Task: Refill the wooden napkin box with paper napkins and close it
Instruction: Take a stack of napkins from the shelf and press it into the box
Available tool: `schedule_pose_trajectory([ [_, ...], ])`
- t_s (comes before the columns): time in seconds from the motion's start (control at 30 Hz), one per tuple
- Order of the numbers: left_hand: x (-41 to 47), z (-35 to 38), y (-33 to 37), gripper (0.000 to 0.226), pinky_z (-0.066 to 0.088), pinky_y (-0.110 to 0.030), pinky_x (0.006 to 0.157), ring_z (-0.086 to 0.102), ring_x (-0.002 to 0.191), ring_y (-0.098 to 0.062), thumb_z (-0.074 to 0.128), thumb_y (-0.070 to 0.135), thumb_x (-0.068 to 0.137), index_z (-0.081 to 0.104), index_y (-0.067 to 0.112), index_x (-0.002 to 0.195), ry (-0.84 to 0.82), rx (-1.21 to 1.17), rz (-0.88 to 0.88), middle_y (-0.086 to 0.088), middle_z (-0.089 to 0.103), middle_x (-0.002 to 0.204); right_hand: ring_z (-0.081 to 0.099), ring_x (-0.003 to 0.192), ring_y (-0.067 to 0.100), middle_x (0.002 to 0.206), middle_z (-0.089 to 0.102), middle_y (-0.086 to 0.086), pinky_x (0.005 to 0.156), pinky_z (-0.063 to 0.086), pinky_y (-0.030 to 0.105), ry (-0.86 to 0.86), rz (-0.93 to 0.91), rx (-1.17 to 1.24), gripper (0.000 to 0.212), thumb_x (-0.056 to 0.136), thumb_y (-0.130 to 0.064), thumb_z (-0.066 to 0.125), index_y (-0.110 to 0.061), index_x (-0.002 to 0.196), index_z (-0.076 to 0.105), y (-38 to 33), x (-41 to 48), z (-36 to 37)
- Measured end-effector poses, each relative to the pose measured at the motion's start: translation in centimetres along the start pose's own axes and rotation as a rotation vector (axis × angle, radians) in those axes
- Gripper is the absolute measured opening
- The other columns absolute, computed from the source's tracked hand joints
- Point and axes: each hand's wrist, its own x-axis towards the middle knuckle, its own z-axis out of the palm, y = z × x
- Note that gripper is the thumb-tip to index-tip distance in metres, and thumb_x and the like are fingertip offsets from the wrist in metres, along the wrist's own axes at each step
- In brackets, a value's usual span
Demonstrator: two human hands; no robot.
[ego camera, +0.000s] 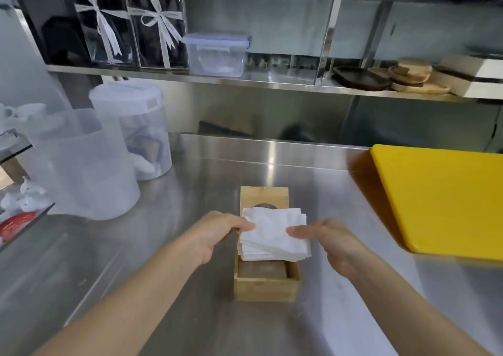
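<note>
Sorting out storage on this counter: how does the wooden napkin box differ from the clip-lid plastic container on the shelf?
The wooden napkin box is opaque bamboo-coloured wood; the plastic container is clear. The box stands open on the steel counter, while the container is lidded on the shelf. A napkin stack sits over the box; the container's contents are unclear. Both are rectangular.

The stack of napkins [273,235] covers the far part of the open wooden box [265,285] and most of the round hole in the lid [264,199] behind it. The fingers of the left hand [217,231] are hidden under the stack. The right hand [330,240] is blurred. The yellow cutting board [441,197] is cut off by the right edge, and the red thing [15,225] by the left edge.
</note>
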Motion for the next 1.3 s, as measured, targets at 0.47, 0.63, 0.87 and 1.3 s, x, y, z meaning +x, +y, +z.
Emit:
schedule_pose_trajectory([
  [0.47,2.0,0.4,-3.7,0.038,0.028,-0.031,0.091,0.043,0.122,-0.021,0.073,0.026,0.074,0.062,0.008,0.106,0.049,0.112,-0.026,0.001,0.052,0.118,0.061,0.066,0.011,0.077,0.067,0.007,0.053,0.041,0.022,0.069,0.048,-0.084,0.040,0.068,-0.009,0.081,0.017,0.093,0.063,2.8,1.7,1.3],
  [0.63,1.7,0.6,-4.1,0.040,0.025,-0.046,0.107,0.040,0.123,-0.026,0.059,0.051,0.056,0.060,0.021,0.083,0.046,0.374,-0.030,-0.003,0.052,0.126,0.063,0.074,0.011,0.097,0.072,0.013,0.059,0.043,0.022,0.020,0.092,-0.167,0.042,0.070,-0.012,0.079,0.013,0.100,0.065,3.5,2.3,1.4],
  [0.87,2.1,1.5,-4.2,0.027,0.021,-0.033,0.085,0.033,0.111,-0.020,0.045,0.036,0.085,0.038,0.015,0.069,0.081,0.649,0.132,0.001,0.041,0.119,0.060,0.104,0.026,0.097,0.072,-0.001,0.101,0.040,0.047,0.041,0.083,-0.418,0.070,0.026,-0.054,0.081,-0.010,0.079,0.072,4.8,5.1,0.8],
  [1.3,3.1,3.6,-4.9,0.047,0.028,-0.038,0.092,0.042,0.116,-0.025,0.051,0.059,0.078,0.054,0.013,0.091,0.311,0.873,0.193,-0.003,0.052,0.121,0.035,0.115,0.021,0.106,0.045,-0.001,0.082,0.021,0.032,0.169,-0.023,-0.908,0.038,0.073,-0.051,0.067,-0.016,0.084,0.056,3.5,3.9,2.6],
])
